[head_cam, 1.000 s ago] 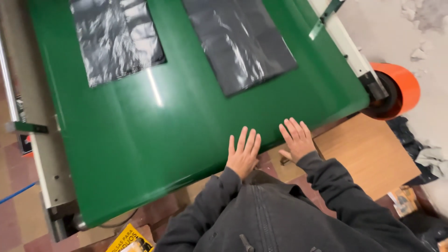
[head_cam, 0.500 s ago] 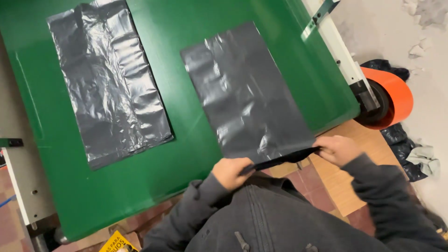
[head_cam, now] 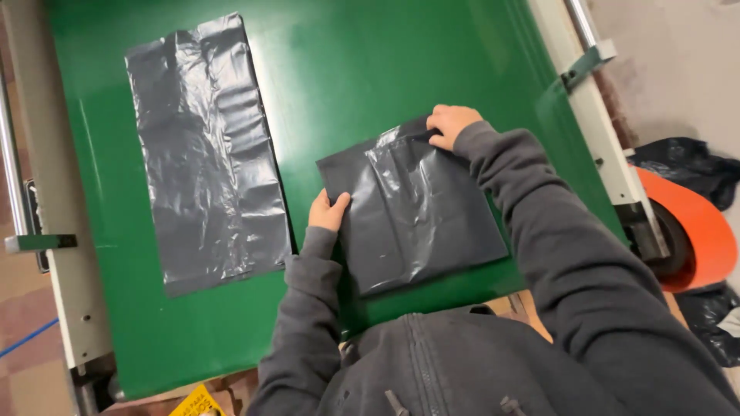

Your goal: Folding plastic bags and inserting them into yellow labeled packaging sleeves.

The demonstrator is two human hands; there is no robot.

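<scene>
Counter: a wide green belt-like surface, smooth and glossy, with a faint sheen in streaks; it fills most of the view.
Frame: pale metal side rails run along both long edges, the left rail with a small bracket, the right rail with a green clamp near its top.
Folded bag: a dark grey plastic bag lies on the counter in front of the person, doubled over into a squarish shape, creased and shiny.
Left hand: the left hand grips the folded bag's left edge, thumb on top (fingers tucked underneath, so hidden).
Right hand: the right hand pinches the folded bag's far right corner against the counter.
Flat bag: a second grey bag lies spread full length on the counter, to the left of the folded one and apart from it, wrinkled, untouched.
Roll: an orange disc sits at the counter's right end, just past the rail.
Room: grey floor at right with black plastic heaps; reddish tiles at left; a yellow object at the bottom edge.
Clothing: dark grey zipped jacket, both sleeves reaching forward.
</scene>
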